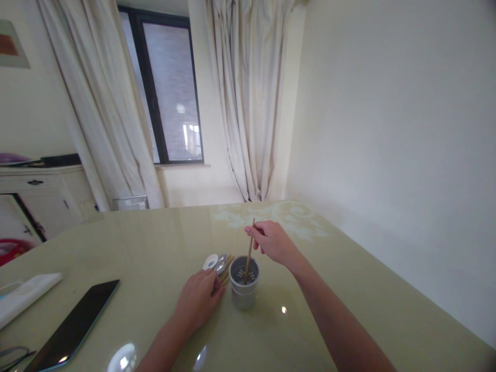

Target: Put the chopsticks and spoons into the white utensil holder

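My right hand pinches the upper end of a wooden chopstick, held nearly upright. The chopstick's lower end is inside a grey utensil holder with a perforated bottom, standing upright on the table. Just left of the holder, my left hand is closed, its fingers curled over the handle ends of several utensils. Beyond its knuckles show a white spoon with a blue mark, a metal spoon and more wooden chopsticks. Their handles are hidden under the left hand.
A glossy greenish table reaches toward the curtains and the right wall. A dark-screened tablet and a white object lie on the left. A white cabinet stands at the far left.
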Demonstrator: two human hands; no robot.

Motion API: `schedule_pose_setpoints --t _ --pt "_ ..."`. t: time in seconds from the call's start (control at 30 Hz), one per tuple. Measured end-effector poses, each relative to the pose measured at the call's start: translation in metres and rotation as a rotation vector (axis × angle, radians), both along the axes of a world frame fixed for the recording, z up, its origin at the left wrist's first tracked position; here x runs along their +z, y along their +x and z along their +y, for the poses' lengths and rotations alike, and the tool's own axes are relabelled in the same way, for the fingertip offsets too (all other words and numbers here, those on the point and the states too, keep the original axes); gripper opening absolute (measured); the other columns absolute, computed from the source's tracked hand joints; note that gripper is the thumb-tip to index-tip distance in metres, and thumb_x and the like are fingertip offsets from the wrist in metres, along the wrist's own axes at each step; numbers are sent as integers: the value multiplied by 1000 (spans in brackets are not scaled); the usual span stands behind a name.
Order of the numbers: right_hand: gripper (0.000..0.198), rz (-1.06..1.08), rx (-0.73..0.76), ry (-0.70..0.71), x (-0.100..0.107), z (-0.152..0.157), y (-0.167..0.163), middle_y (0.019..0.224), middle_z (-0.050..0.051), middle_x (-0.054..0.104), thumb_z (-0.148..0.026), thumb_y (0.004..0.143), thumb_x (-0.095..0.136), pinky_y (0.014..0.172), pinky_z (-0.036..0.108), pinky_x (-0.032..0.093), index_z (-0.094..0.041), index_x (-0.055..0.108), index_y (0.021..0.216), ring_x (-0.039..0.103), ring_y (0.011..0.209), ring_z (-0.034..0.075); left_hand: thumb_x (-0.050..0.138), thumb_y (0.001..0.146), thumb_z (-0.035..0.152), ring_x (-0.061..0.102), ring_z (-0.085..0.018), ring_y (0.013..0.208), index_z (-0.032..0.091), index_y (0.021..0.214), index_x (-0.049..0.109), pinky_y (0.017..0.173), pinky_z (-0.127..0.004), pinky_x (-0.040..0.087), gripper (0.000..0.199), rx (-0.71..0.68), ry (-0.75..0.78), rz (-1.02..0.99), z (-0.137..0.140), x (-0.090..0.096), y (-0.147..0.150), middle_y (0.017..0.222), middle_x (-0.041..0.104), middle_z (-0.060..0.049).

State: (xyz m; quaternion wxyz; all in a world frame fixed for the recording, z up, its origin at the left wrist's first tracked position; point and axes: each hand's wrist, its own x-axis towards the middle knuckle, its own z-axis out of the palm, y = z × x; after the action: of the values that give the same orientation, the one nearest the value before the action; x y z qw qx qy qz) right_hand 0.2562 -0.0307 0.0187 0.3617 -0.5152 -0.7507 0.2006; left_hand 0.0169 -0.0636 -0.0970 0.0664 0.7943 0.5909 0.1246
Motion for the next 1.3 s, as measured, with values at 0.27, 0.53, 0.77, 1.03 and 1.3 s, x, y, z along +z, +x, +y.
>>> schedule_pose_setpoints --t 0.27,0.53,0.77,1.03,1.3 --pt "31 -11 -202 164 17 -6 10 64 1 72 -41 98 64 64 28 43 -16 76 113 63 59 18 44 102 33 70 -29 100 21 89 64 88 -38 48 27 61 28 -6 -1 4 3 103 76 -12" --pt "33 95 100 165 16 -39 -32 64 -2 66 -40 105 57 61 26 40 -20 71 83 60 61 14 41 103 54 73 -20 67 24 105 58 64 -28 51 34 172 293 -688 -12 13 9 78 77 -1" --pt "28 366 226 90 15 -42 -39 68 -2 68 -38 106 52 53 22 46 -21 61 86 59 52 11 37 106 54 63 -16 56 24 104 63 57 -24 48 40 45 371 -734 -23 13 10 69 70 2" --pt "39 495 -43 318 53 -37 34 63 -1 66 -56 101 59 46 22 46 -21 60 85 58 49 12 41 106 33 71 -29 101 21 96 72 89 -38 49 35 87 138 3 -2 14 2 104 78 -12" --pt "38 89 -76 136 25 -15 15 60 1 71 -43 98 65 51 25 45 -21 61 67 63 47 14 52 100 27 67 -27 112 21 108 70 96 -38 46 21 96 -8 155 -2 2 0 117 74 -11"
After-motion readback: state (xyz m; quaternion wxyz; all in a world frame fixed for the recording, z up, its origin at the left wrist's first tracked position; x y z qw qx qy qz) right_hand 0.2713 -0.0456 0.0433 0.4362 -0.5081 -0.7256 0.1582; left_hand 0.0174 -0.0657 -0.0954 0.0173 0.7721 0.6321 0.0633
